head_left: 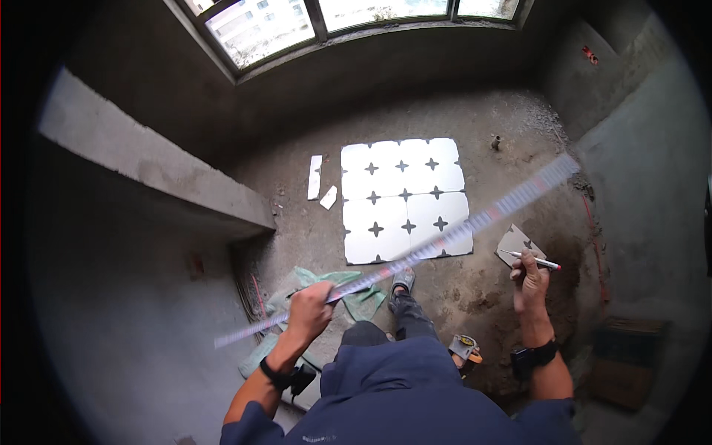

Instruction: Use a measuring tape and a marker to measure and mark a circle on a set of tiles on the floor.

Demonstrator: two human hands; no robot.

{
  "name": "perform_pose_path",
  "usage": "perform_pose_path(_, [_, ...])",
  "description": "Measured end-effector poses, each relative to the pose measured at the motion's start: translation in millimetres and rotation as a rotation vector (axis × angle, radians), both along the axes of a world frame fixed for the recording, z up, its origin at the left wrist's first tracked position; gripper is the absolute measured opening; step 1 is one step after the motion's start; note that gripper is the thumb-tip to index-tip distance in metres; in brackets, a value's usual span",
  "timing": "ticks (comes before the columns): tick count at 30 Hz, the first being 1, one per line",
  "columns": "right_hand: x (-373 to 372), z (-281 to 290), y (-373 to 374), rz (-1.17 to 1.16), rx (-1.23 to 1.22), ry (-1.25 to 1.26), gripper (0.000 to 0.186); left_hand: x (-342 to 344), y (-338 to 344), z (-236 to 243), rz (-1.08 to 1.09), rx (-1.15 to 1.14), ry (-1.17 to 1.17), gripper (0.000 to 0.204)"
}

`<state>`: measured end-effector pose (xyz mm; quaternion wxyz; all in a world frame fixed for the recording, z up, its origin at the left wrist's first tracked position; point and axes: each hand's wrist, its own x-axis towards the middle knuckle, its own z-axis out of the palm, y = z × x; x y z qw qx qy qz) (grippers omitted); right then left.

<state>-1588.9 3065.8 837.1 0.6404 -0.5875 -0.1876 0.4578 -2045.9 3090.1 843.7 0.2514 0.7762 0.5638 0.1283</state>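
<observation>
My left hand (311,308) is closed round a long, pale measuring strip (504,202), blurred, which runs diagonally from low left up to the right across my view. A white marker pen with a red end (545,262) is pinched in my right hand (531,285), held over a small piece of patterned tile (513,241) on the floor. In front of me lies a square block of white tiles with dark four-point stars (389,167); two white offcuts (314,176) lie to its left.
Concrete walls (111,311), a ledge (159,163) at left and a window (259,33) surround the rough floor. A pipe stub (495,142) rises at the back right. Green sheeting (363,304) and tools (465,350) lie by my feet. A dark box (623,356) sits at lower right.
</observation>
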Motion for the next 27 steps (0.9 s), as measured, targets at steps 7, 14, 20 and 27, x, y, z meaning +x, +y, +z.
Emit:
perform_pose_path(7, [-124,20,93,0.693,0.028,-0.026,0.032,99,98,57,-0.057,-0.112,-0.197,0.053])
perform_pose_path(14, [-154,10,141,0.562,0.034,0.444,0.039,128,147,50,-0.150,0.026,-0.131,0.073])
perform_pose_path(20, [-74,-24,185,0.261,-0.053,0.196,0.042,43,197,18,-0.157,0.057,0.017,0.058])
perform_pose_path(27, [12,-27,185,-0.155,-0.108,0.149,0.010,-87,255,-25,-0.101,-0.010,0.094,0.050])
